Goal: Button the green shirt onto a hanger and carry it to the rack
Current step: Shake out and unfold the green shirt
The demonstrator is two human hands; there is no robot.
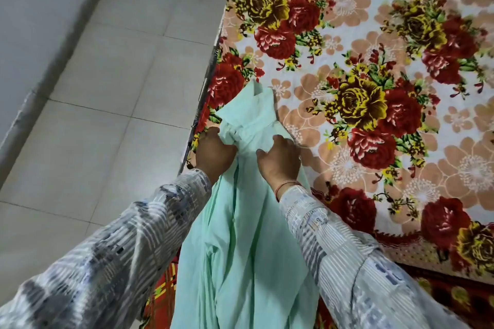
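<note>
The light green shirt (pixel 240 235) hangs from both my hands over the near left corner of the bed, its collar end pointing up and away at the top. My left hand (pixel 213 153) grips bunched fabric near the collar on the left side. My right hand (pixel 279 160) grips the shirt front just to the right, fingers curled into the cloth. The button placket runs down between my hands. The hanger is hidden, if it is inside the shirt. No rack is in view.
A bed with a red and yellow floral blanket (pixel 374 88) fills the right side. Pale floor tiles (pixel 112 83) lie to the left, bounded by a grey wall (pixel 34 21). My patterned sleeves cover the lower corners.
</note>
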